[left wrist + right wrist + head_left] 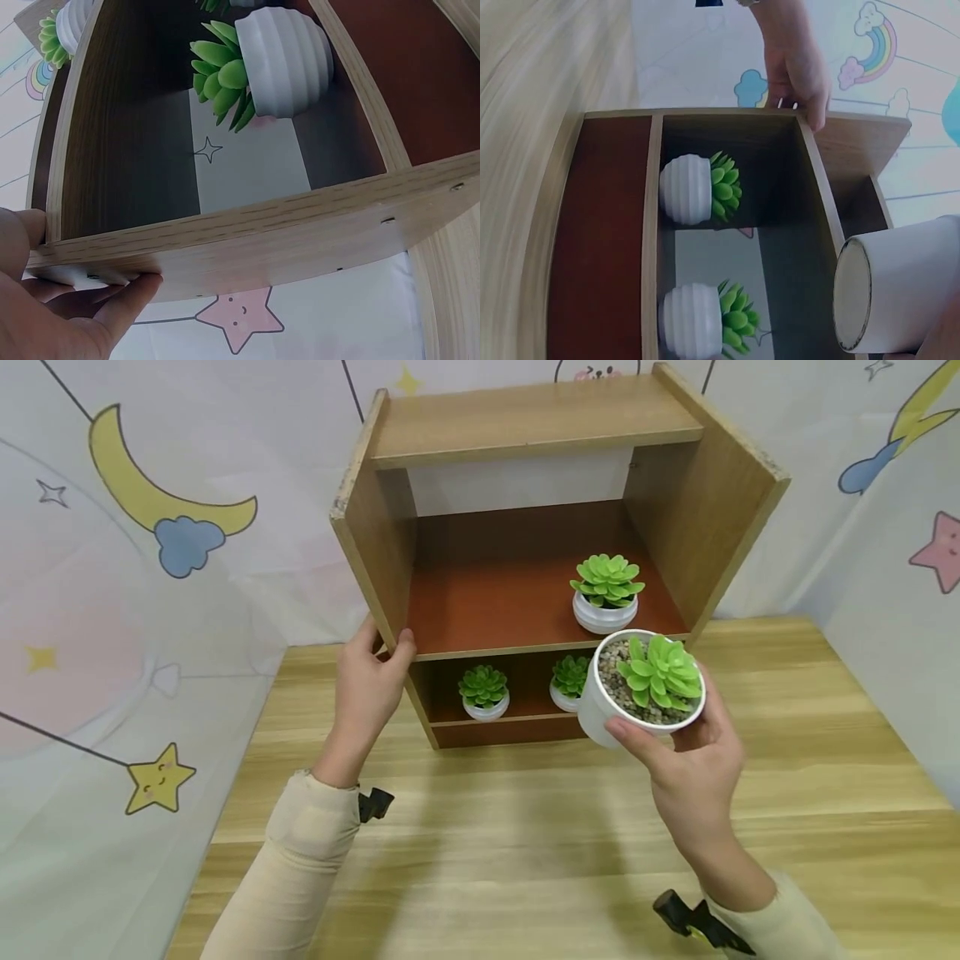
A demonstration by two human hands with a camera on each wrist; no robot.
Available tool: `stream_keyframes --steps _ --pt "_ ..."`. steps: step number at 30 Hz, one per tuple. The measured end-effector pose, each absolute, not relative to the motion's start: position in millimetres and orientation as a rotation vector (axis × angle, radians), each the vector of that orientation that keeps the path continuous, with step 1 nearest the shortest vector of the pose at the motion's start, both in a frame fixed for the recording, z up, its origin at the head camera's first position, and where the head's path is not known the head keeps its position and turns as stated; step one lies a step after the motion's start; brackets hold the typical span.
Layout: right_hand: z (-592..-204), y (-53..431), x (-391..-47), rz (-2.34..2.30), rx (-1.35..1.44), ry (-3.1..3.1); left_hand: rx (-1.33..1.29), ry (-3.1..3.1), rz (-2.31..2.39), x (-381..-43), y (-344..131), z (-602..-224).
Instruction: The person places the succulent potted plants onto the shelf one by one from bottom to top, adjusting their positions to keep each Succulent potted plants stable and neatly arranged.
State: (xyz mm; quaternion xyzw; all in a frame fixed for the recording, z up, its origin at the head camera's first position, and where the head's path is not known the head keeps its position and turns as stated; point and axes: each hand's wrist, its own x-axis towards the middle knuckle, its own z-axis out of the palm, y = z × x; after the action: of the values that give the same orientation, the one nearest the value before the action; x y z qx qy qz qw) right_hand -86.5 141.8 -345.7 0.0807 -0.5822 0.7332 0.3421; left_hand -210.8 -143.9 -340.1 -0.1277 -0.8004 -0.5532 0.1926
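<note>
My right hand [705, 777] grips a white smooth-sided pot with a green artificial succulent [600, 702] in pebbles, thumb at its near side. It is held in the air before the right part of a small wooden shelf [495, 654]; in the right wrist view the bottom of the white pot [855, 296] shows. My left hand [367, 685] holds the shelf's left side panel, with the thumb at the front edge and fingers outside. One potted succulent [606, 610] stands on the middle board at right. On the lower board are two more, a left succulent [484, 693] and a right succulent [567, 681], the latter partly hidden.
The shelf stands on a wood-grain table [480, 852] towards the back. Its top board [525, 418] spans the two side panels. Behind hangs a pale cloth [285, 460] printed with moons, stars and clouds. Black straps sit near both wrists.
</note>
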Motion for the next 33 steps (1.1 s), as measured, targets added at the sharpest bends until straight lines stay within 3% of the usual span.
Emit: stream_keyframes --steps 19,33 --pt "-320.6 110.4 -93.2 1.916 0.344 -1.527 -0.385 -2.234 -1.544 -209.8 -144.3 -340.9" --pt "-309.0 87.0 -116.2 1.871 0.406 -1.597 -0.414 -2.208 -1.547 -210.6 -144.8 -340.9"
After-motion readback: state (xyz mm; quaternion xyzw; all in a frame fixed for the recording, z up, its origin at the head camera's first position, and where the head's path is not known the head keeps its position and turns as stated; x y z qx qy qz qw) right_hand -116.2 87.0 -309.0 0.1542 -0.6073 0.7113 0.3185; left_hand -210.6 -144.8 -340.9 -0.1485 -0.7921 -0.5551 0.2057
